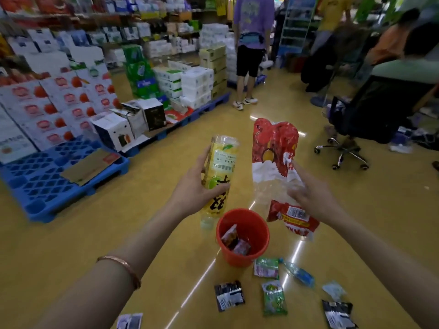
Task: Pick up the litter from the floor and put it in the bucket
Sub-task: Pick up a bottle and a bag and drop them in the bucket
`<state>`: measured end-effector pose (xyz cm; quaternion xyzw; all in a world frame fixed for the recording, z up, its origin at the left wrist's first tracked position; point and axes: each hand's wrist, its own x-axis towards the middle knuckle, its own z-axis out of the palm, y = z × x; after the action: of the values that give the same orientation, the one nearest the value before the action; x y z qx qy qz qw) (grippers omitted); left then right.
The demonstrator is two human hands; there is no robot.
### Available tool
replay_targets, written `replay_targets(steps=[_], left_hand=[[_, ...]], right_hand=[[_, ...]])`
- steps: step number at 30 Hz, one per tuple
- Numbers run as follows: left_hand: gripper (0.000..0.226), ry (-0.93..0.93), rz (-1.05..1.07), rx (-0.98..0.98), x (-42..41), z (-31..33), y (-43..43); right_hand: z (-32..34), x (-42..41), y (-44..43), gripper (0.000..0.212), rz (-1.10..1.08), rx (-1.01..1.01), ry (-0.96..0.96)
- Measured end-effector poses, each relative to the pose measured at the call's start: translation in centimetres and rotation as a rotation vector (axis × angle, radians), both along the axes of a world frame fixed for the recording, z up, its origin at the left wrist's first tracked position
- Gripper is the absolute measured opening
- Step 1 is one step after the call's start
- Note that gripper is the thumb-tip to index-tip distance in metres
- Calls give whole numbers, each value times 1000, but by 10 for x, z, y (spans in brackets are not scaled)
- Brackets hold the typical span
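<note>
Head view: left grip (197,186) curling round yellow bottle (222,162), holding it above bucket (257,233). Right grip (308,191) pinching red wrapper (273,143), dangling beside bucket rim. Bucket standing on floor (95,233), wrappers inside. Packets (274,300) lying on floor nearby.

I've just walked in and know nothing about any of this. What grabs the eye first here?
Two outstretched arms fill the middle: the left hand grips a yellow drink bottle, and the right hand holds up a crumpled red and white bag. Just below them a red bucket stands on the shiny yellow floor with a few wrappers inside, and more packets lie scattered nearby.
</note>
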<state>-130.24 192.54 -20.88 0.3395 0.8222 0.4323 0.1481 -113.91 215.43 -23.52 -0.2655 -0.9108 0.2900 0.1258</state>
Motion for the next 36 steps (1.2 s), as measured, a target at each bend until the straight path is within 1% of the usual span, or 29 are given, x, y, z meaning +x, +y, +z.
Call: replay_targets(steps=[3,7,11,15,20,24,29,33,36], left_hand=[[97,-23,-61,-11,-26,-13,21],[100,-40,-199,-49,-50,-34,66],[103,-40,-270,-37,-81,-47,125],[102,-68,-304,-93,-110,-46,178],[98,-81,-325,-136,-143,-52,234],[97,-66,-447,-209,-155,-64,268],[98,-76,-578,-204,-176,-85,313],[102,-83,-762,-180,-199,-106,343],[102,-91,-895,-206,-225,-127,359]], right_hand=[[-15,-15,10,71,-32,-17,-77],[-29,-33,42,70,-108,-70,-135],[-43,-58,85,69,-161,-102,-102],[-50,-83,125,68,-207,-102,-98],[-61,-96,162,69,-279,-220,-87],[-73,-90,178,70,-371,-249,-127],[-87,-95,191,73,-494,-272,-143],[-107,-111,184,73,-546,-324,-172],[-127,-129,176,73,-602,-353,-249]])
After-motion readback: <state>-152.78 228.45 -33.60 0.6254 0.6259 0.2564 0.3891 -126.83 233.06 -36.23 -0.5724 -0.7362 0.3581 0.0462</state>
